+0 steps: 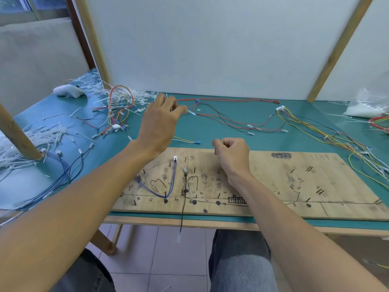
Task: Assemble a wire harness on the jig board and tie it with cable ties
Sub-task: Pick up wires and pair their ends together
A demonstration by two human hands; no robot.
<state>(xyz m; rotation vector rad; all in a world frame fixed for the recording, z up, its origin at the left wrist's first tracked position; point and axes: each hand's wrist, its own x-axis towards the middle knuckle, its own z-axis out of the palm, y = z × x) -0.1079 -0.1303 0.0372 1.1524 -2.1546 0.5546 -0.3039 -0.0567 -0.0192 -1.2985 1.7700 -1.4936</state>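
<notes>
Your forearms (69, 207) cross the jig board (273, 180); left hand (162, 121) pinches a red wire (231, 99) above centre, right hand (231, 157) fisted, seemingly empty; likely routing, next seat it round pegs.

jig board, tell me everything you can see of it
The jig board is a pale wooden plank lying flat on the teal mat, hand-marked with black lines, numbers and dots. Dark pins stand in it. A blue wire loops round pins on its left part; a black wire hangs off its near edge. The right hand is curled over its far edge.
</notes>
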